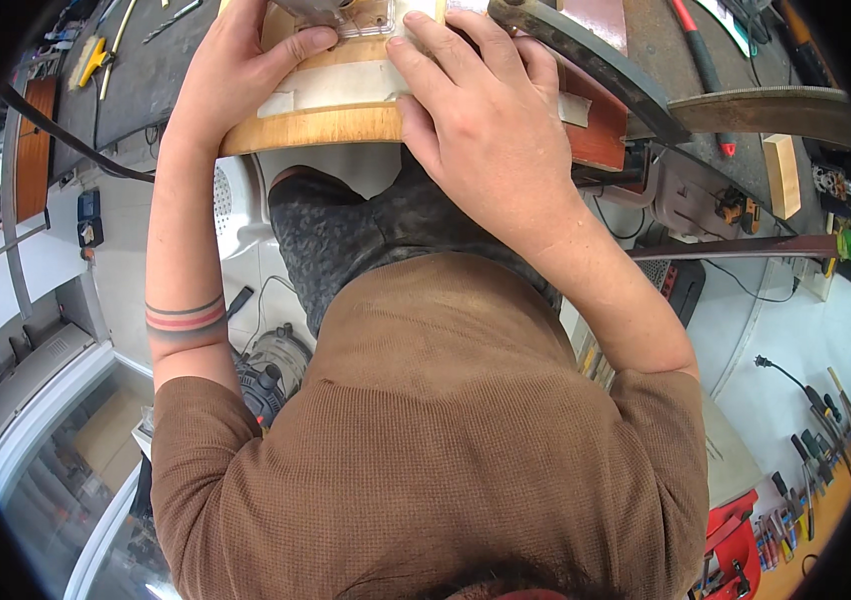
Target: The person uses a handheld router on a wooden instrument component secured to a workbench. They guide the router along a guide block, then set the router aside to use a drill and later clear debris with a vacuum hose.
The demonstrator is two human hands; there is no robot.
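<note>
A light wooden board with pale tape strips across it lies at the bench's near edge. On it, at the top of the picture, sits a tool with a clear plastic base and a grey metal part; its upper end is out of view. My left hand is at the board's left side, thumb stretched toward the clear base and its other fingers cut off by the picture's edge. Palm down, my right hand rests on the board's right part with fingers apart, fingertips beside the tape and clear base.
A dark clamp arm slants down beside my right hand to a serrated metal bar. Right of it lie a red-and-black handled tool and a wood block. A yellow tool and drill bit lie left.
</note>
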